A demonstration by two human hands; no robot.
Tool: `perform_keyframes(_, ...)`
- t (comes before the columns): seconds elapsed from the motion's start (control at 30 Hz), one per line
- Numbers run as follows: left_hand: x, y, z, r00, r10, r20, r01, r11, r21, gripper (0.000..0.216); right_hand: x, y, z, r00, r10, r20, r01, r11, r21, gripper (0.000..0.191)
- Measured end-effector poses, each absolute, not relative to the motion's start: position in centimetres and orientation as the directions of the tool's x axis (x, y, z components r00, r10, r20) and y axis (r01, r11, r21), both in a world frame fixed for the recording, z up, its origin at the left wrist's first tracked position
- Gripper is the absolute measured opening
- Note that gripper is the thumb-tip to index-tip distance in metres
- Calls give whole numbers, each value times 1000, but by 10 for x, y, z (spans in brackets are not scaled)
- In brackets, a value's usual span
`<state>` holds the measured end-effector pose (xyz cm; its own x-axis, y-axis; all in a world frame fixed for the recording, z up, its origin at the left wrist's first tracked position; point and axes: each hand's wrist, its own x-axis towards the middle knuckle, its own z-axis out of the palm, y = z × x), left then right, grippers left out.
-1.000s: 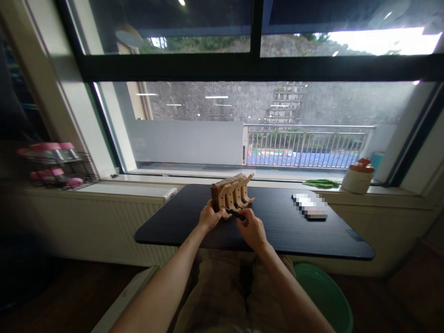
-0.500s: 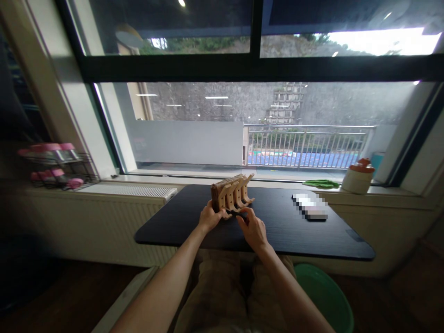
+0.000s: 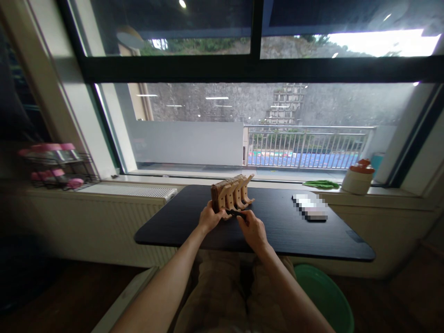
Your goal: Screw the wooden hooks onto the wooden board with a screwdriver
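Observation:
A wooden rack (image 3: 233,193) with a brown back and several pale, curved hook-like arms stands on the dark table, its hooks facing right. My left hand (image 3: 209,218) is closed around its near lower corner and steadies it. In my right hand (image 3: 253,228) is a slim black tool (image 3: 237,213), pinched between the fingers. The tool's tip points left, at the foot of the nearest hook, close to my left thumb. Whether the tip touches the wood I cannot tell, and my fingers hide its rear part.
On the right of the table (image 3: 277,238) lies a flat, pixelated phone-like object (image 3: 310,206). A green cloth (image 3: 321,184) and a white tub with an orange lid (image 3: 358,176) sit on the windowsill. Below is a green bin (image 3: 324,296). Pink-topped items fill a wire rack (image 3: 58,164) at left.
My right hand has shifted very slightly, with its fingers a little lower on the black tool. My left hand and the wooden rack stay in place.

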<state>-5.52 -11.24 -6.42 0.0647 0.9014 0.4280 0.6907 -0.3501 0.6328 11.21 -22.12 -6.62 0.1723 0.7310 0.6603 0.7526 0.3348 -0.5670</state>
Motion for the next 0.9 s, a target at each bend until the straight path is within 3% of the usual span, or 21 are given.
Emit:
perform_keyframes(0.33, -55, -113, -63, 63, 900, 432, 685, -354, 637, 43, 109, -225, -62, 144, 724, 675, 754, 362, -549, 34)
perform_keyframes(0.53, -55, -113, -64, 67, 893, 445, 677, -368, 637, 43, 108, -227, -62, 109, 726, 678, 736, 400, -547, 28)
perform_keyframes(0.9, -56, -113, -64, 57, 905, 422, 681, -344, 647, 44, 111, -221, -65, 219, 724, 655, 759, 295, -580, 27)
